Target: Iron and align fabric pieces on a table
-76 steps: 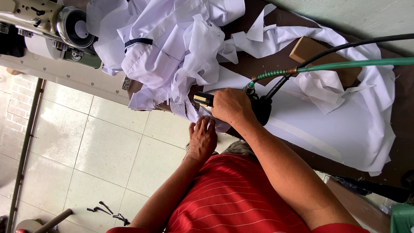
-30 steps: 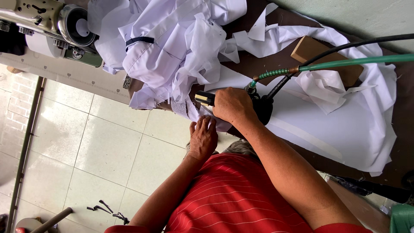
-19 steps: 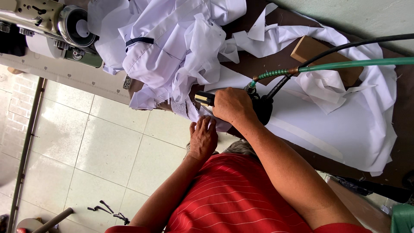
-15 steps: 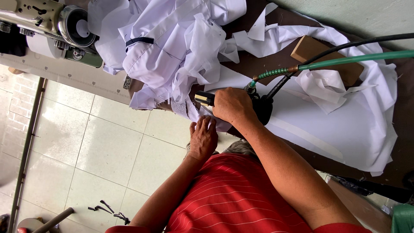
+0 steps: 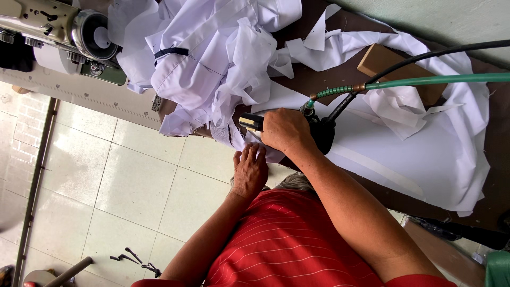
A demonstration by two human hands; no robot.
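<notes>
Sewing workshop, industrial sewing machine, heaped white fabric, tiled floor

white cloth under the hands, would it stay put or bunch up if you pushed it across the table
The white cloth would probably bunch: it already lies in folds and crumpled heaps. It looks thin and floppy, draping over the table edge, so lifting it would likely be light work. The left hand pressing flat on it suggests it shifts easily.

Sewing machine left of cloth pile; wooden block right
</notes>
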